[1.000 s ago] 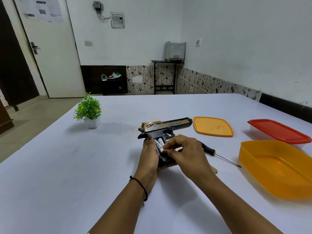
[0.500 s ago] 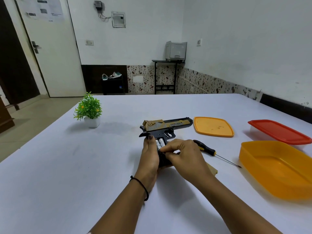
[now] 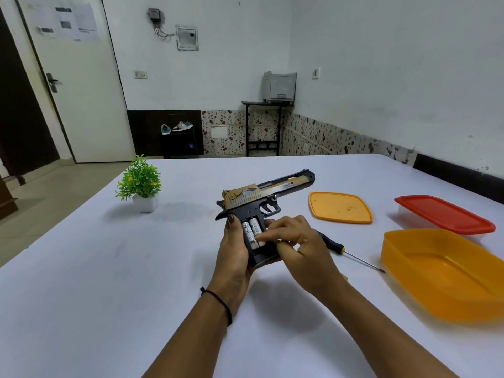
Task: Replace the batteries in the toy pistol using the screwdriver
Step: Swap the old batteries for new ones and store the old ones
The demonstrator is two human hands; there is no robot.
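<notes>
A black and gold toy pistol [image 3: 268,193] is held just above the white table, barrel pointing right and away. My left hand [image 3: 233,252] grips its handle from the left. The handle's compartment is uncovered and two silver batteries [image 3: 251,231] lie side by side in it. My right hand [image 3: 296,245] reaches in from the right, and its fingertips press on the lower ends of the batteries. A black-handled screwdriver [image 3: 351,253] lies on the table just behind my right hand, its tip pointing right.
An orange lid [image 3: 339,207] lies right of the pistol. An open orange tub [image 3: 447,274] stands at the right, with a red-lidded box [image 3: 443,214] behind it. A small potted plant [image 3: 141,184] sits at the left. A tan piece peeks out under my right wrist.
The pistol has risen slightly and tilted, so more of the batteries shows. My right fingers have slid down to the batteries' lower ends.
</notes>
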